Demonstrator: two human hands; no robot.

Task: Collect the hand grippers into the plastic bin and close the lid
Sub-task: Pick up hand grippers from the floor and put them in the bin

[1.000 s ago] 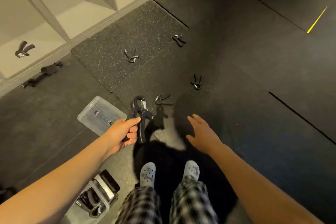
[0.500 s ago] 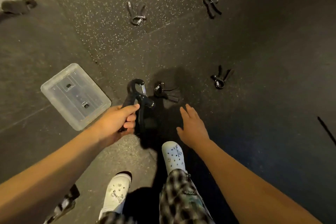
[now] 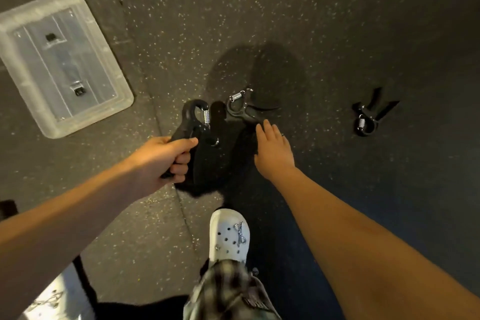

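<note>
Since the right hand (image 3: pixel 274 148) has come forward over the last half second, its straight, spread fingers now nearly touch the second hand gripper (image 3: pixel 240 106), lying right of the clear lid (image 3: pixel 65 60); a second pickup looks imminent. The left hand (image 3: pixel 166 161) wraps the first hand gripper (image 3: pixel 193 122), between lid and second: black moulded handles, coiled steel spring. The third hand gripper (image 3: pixel 368 117) lies farther right on speckled rubber floor (image 3: pixel 259 21); the bin is out of view.
</note>
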